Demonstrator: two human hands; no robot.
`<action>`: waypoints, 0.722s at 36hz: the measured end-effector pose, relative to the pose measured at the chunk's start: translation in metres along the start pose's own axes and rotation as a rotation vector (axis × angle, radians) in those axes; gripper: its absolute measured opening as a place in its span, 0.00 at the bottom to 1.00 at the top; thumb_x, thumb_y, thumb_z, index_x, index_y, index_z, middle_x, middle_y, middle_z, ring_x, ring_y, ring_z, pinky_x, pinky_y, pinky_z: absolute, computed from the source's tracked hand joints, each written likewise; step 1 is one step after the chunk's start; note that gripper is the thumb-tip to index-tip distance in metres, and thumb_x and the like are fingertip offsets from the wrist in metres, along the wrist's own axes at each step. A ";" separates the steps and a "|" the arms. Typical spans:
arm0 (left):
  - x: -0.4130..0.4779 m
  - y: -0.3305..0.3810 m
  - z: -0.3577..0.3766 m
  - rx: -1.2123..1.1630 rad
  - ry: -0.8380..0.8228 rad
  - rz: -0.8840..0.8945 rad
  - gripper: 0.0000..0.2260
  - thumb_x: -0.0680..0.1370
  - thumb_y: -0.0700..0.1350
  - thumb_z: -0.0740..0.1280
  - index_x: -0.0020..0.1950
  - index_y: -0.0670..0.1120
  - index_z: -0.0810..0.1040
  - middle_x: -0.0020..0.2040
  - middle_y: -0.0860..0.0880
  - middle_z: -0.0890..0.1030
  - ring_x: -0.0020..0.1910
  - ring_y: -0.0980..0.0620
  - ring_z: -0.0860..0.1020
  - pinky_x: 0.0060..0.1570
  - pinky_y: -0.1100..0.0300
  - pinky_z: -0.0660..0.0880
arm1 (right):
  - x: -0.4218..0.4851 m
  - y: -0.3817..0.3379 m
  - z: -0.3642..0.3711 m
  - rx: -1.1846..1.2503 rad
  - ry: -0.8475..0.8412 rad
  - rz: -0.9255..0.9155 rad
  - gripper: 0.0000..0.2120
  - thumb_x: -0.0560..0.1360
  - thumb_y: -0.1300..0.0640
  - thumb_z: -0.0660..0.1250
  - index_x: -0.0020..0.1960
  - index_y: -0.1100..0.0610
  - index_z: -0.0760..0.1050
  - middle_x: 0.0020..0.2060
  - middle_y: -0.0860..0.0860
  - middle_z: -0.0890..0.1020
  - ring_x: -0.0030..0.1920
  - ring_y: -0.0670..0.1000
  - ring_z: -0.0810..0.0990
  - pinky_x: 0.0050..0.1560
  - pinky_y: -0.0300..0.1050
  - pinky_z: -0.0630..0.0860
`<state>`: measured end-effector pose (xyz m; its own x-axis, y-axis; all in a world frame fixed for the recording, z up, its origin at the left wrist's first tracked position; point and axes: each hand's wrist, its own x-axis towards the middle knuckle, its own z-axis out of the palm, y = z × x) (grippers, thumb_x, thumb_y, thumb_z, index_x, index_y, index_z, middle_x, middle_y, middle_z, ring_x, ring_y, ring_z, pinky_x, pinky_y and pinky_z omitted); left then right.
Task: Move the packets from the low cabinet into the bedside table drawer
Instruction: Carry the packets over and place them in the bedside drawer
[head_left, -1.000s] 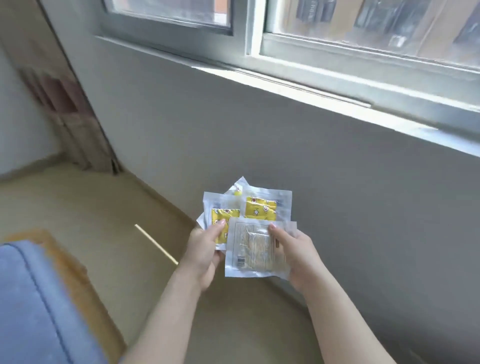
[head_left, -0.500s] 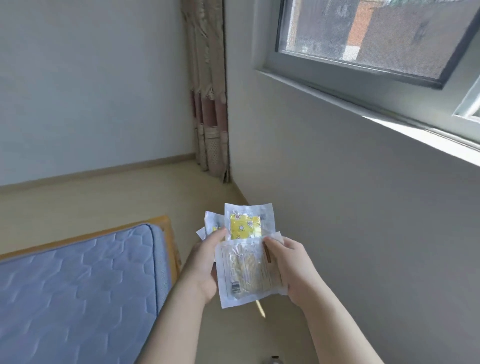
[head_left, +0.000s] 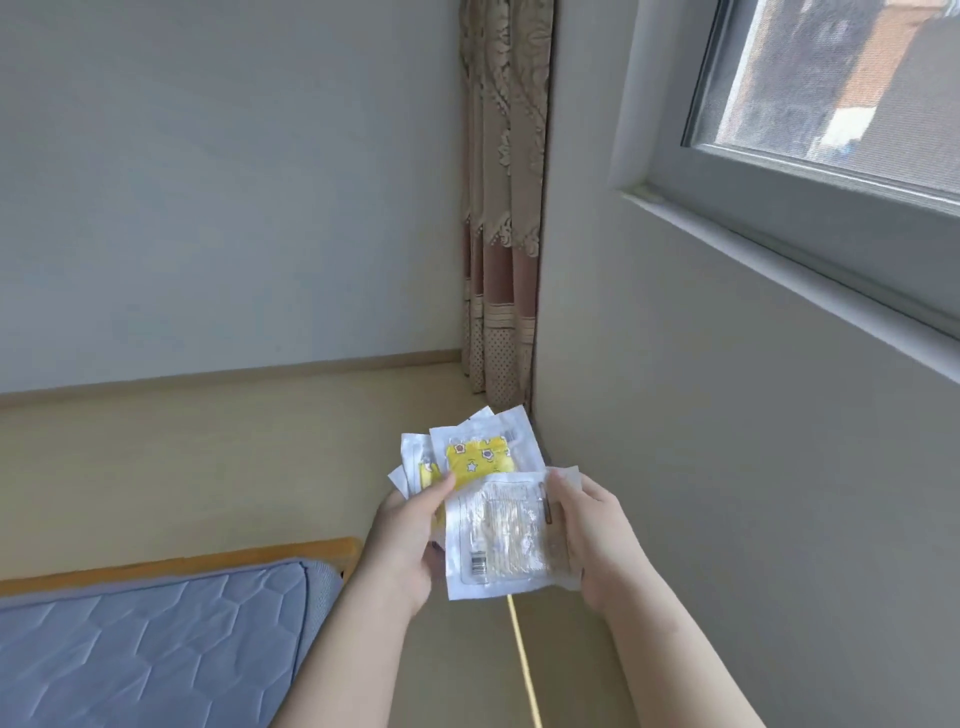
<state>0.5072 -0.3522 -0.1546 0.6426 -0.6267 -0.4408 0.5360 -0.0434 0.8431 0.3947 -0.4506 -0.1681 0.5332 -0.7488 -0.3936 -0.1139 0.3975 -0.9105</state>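
1. Stretching across the lower half of the view, a pale beige floor (head_left: 208, 457) meets a plain light back wall (head_left: 234, 182) along a low skirting board (head_left: 234, 376).
2. A patterned curtain (head_left: 501, 260) hangs in the corner, reaching down to the floor.
3. The side wall (head_left: 727, 467) runs along the right, with a window (head_left: 831, 88) set high in it and a pale sill (head_left: 779, 260) below the glass.
4. At lower left lies a blue quilted mattress (head_left: 145, 639) edged by a wooden bed frame (head_left: 182, 564).
5. A thin yellow strip (head_left: 524, 660) lies on the floor under the hands.
6. The packets (head_left: 415, 457) are held in the air between both hands, fanned out, above the floor near the corner and just beside the side wall.
7. The front packet (head_left: 498, 535) is clear and white-edged, with a barcode at its lower left; a yellow-patterned packet (head_left: 478, 457) stands behind it, and more white edges show behind that.
8. The left hand (head_left: 405, 540) grips the fan from its left side, thumb laid across the front and fingers hidden behind.
9. The right hand (head_left: 592, 535) pinches the front packet at its right edge, thumb on the face near the top corner.
10. Both forearms reach forward, bare.
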 end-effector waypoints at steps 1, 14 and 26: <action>0.018 0.008 0.004 -0.019 0.002 0.016 0.08 0.77 0.42 0.66 0.55 0.44 0.79 0.49 0.44 0.83 0.45 0.44 0.82 0.47 0.47 0.78 | 0.018 -0.013 0.001 0.020 0.004 -0.002 0.12 0.79 0.59 0.56 0.45 0.61 0.77 0.36 0.54 0.75 0.30 0.51 0.76 0.28 0.38 0.73; 0.223 0.095 -0.015 -0.068 0.262 0.092 0.06 0.78 0.38 0.64 0.51 0.47 0.78 0.46 0.47 0.83 0.43 0.46 0.82 0.45 0.50 0.78 | 0.239 -0.090 0.103 0.400 0.209 0.190 0.13 0.80 0.54 0.54 0.38 0.52 0.69 0.37 0.47 0.73 0.37 0.49 0.74 0.28 0.42 0.74; 0.435 0.246 -0.011 -0.044 0.278 0.201 0.06 0.78 0.39 0.63 0.49 0.48 0.78 0.44 0.47 0.83 0.42 0.47 0.81 0.43 0.56 0.76 | 0.417 -0.191 0.234 -0.134 -0.103 -0.705 0.09 0.79 0.48 0.56 0.51 0.37 0.73 0.51 0.31 0.78 0.56 0.29 0.72 0.56 0.26 0.67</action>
<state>0.9247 -0.6271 -0.1427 0.8589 -0.3834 -0.3395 0.4028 0.0964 0.9102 0.8348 -0.7147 -0.1284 0.5930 -0.7470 0.3004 0.1880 -0.2344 -0.9538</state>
